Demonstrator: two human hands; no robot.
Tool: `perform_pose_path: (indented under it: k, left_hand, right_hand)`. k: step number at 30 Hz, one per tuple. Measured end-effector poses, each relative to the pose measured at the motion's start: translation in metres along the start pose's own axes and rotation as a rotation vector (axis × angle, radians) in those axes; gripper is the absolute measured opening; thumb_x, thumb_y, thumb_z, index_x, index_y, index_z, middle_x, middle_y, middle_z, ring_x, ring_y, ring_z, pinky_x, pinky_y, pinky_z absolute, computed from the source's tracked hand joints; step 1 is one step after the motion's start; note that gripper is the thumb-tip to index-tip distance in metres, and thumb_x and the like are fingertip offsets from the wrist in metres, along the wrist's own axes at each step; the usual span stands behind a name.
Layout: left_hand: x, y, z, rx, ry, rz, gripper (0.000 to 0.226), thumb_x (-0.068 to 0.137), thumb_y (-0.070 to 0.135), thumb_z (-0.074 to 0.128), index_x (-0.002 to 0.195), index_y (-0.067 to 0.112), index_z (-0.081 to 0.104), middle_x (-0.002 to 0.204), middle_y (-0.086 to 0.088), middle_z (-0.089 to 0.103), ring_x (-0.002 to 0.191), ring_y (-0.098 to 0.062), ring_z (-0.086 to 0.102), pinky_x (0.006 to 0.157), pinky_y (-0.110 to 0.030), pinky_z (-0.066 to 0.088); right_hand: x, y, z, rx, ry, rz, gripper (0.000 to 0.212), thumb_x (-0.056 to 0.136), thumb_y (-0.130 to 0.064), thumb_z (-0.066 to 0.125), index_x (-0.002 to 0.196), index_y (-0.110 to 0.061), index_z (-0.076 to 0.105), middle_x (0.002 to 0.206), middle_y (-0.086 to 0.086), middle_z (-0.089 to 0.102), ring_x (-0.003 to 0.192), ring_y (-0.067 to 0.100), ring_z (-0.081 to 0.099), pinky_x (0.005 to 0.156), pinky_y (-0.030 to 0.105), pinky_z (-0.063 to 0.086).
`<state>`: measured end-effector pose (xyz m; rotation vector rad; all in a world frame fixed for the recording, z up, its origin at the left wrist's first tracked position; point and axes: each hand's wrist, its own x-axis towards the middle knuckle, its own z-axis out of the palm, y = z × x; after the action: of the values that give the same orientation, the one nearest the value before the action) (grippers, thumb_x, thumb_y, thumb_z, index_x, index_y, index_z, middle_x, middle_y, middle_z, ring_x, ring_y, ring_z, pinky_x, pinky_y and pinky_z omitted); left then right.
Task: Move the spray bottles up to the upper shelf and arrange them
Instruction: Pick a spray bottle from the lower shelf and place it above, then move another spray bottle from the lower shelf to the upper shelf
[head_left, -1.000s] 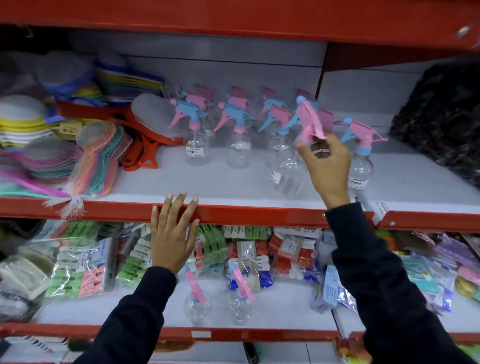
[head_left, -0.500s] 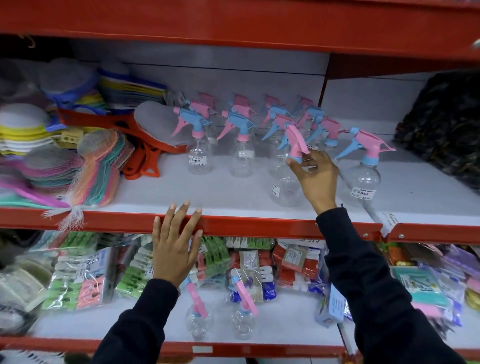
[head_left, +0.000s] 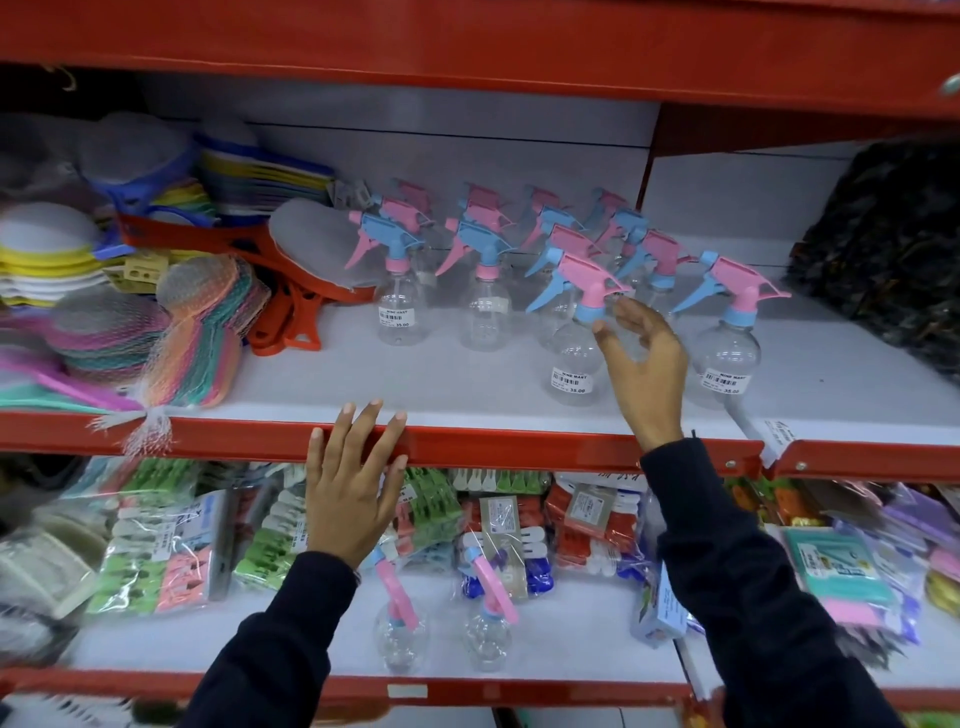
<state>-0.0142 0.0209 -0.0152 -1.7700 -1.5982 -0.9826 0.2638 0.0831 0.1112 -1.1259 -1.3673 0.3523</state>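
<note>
Several clear spray bottles with pink and blue trigger heads stand in rows on the upper shelf (head_left: 467, 395). The front one, a pink-headed bottle (head_left: 571, 364), stands upright near the shelf's front. My right hand (head_left: 641, 358) is just right of it, fingers spread, fingertips near its blue collar and no longer gripping it. Another pink-headed bottle (head_left: 730, 353) stands to the right of that hand. Two more spray bottles (head_left: 397, 639) (head_left: 485, 634) stand on the lower shelf. My left hand (head_left: 350, 493) rests flat on the upper shelf's red front edge, fingers apart.
Netted scrubbers (head_left: 192, 332), stacked sponges (head_left: 41, 260) and an orange dustpan (head_left: 291, 291) fill the upper shelf's left side. A dark patterned bundle (head_left: 893, 249) sits at far right. Bags of clothes pegs (head_left: 171, 545) crowd the lower shelf behind the two bottles.
My right hand carried the pink-headed bottle down onto the upper shelf, stood it upright and opened off it. My left hand stayed on the shelf edge.
</note>
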Motion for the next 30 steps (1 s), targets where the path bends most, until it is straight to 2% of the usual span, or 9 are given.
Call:
perform_pose_path:
  k: [4,9,12,14,17,19,23,26,30]
  left_hand:
    - [0.0,-0.006,0.0,0.057,0.001,0.046,0.043,0.095,0.035,0.039,0.137,0.027,0.04,0.141,-0.005,0.045,0.139,-0.021,0.024,0.115,-0.045,0.01]
    - [0.001,-0.016,-0.002,0.051,-0.037,0.073,0.043,0.097,0.038,0.035,0.139,0.029,0.037,0.143,-0.004,0.043,0.139,-0.022,0.024,0.116,-0.042,0.006]
    - [0.002,-0.024,-0.004,0.044,-0.043,0.069,0.043,0.098,0.041,0.032,0.139,0.029,0.037,0.143,-0.004,0.043,0.138,-0.022,0.026,0.116,-0.039,0.004]
    - [0.003,-0.027,-0.003,0.048,-0.039,0.083,0.043,0.098,0.041,0.032,0.139,0.029,0.037,0.143,-0.004,0.044,0.138,-0.022,0.026,0.116,-0.039,0.005]
    - [0.003,-0.028,-0.001,0.032,-0.023,0.086,0.043,0.097,0.04,0.035,0.139,0.029,0.037,0.143,-0.003,0.044,0.139,-0.021,0.025,0.116,-0.04,0.007]
    - [0.002,-0.028,0.0,0.03,-0.015,0.087,0.043,0.097,0.04,0.036,0.139,0.029,0.037,0.142,-0.003,0.044,0.139,-0.021,0.024,0.116,-0.04,0.007]
    - [0.002,-0.029,0.0,0.019,-0.013,0.09,0.043,0.098,0.04,0.034,0.14,0.03,0.035,0.143,-0.003,0.043,0.14,-0.02,0.022,0.116,-0.04,0.007]
    - [0.003,-0.029,0.001,0.007,-0.013,0.086,0.043,0.098,0.04,0.034,0.14,0.031,0.035,0.143,-0.002,0.043,0.14,-0.019,0.021,0.116,-0.04,0.006]
    - [0.003,-0.029,0.003,-0.009,-0.002,0.085,0.043,0.097,0.039,0.036,0.14,0.031,0.036,0.142,-0.002,0.044,0.139,-0.02,0.022,0.116,-0.04,0.005]
  right_hand:
    - [-0.07,-0.012,-0.002,-0.021,0.047,-0.092,0.023,0.084,-0.026,0.06,0.107,-0.022,0.058,0.104,-0.009,0.061,0.096,-0.009,0.052,0.087,0.007,0.039]
    - [-0.164,0.031,0.01,-0.103,-0.244,0.046,0.019,0.084,-0.028,0.06,0.102,-0.034,0.057,0.099,-0.019,0.058,0.091,-0.005,0.057,0.086,0.035,0.053]
    - [-0.199,0.064,0.016,-0.245,-0.428,0.185,0.032,0.085,-0.029,0.063,0.116,-0.028,0.054,0.115,-0.01,0.057,0.109,0.008,0.054,0.096,0.033,0.044]
    - [-0.214,0.081,0.021,-0.327,-0.572,0.279,0.051,0.081,-0.038,0.066,0.126,-0.024,0.046,0.122,-0.012,0.048,0.113,0.004,0.042,0.093,0.023,0.036]
    - [-0.233,0.104,0.034,-0.373,-0.709,0.405,0.073,0.07,-0.048,0.072,0.131,-0.026,0.038,0.122,-0.008,0.047,0.111,0.011,0.047,0.087,0.029,0.042]
    - [-0.243,0.119,0.044,-0.381,-0.735,0.458,0.07,0.067,-0.047,0.074,0.125,-0.023,0.043,0.12,-0.002,0.053,0.108,0.018,0.051,0.086,0.033,0.046]
    - [-0.246,0.129,0.055,-0.369,-0.695,0.411,0.034,0.073,-0.03,0.075,0.1,-0.018,0.059,0.097,0.0,0.056,0.093,0.022,0.056,0.079,0.031,0.048]
    - [-0.238,0.121,0.049,-0.271,-0.645,0.402,0.033,0.071,-0.029,0.078,0.096,-0.017,0.06,0.091,0.001,0.057,0.085,0.02,0.056,0.071,0.022,0.046]
    - [-0.217,0.08,0.026,-0.109,-0.546,0.327,0.03,0.071,-0.026,0.078,0.088,-0.036,0.055,0.09,-0.003,0.059,0.08,0.009,0.056,0.065,0.012,0.043]
